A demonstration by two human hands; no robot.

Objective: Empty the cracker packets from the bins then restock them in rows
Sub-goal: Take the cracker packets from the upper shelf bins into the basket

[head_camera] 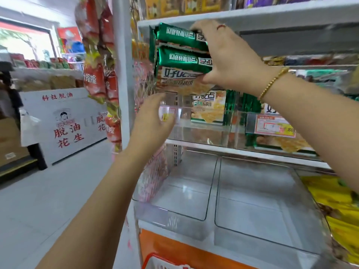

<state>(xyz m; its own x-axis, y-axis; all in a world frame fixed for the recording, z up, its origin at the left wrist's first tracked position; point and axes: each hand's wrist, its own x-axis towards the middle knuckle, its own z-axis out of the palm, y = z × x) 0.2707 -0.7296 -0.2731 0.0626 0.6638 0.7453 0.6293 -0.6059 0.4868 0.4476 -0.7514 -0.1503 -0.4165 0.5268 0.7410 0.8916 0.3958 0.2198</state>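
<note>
Head cam: your right hand point(223, 55) is clamped round a stack of green foil cracker packets point(182, 55), held up just above the clear plastic bin point(202, 133) on the middle shelf. Your left hand point(153, 117) sits underneath, fingers loosely spread, holding nothing. I'd guess you're restocking, so next lower the stack in flat and square it into a row.

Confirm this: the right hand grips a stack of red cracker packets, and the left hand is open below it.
Not red: the head view shows the cracker packets green. The right hand does grip the stack, and the left hand is open below it.
</note>
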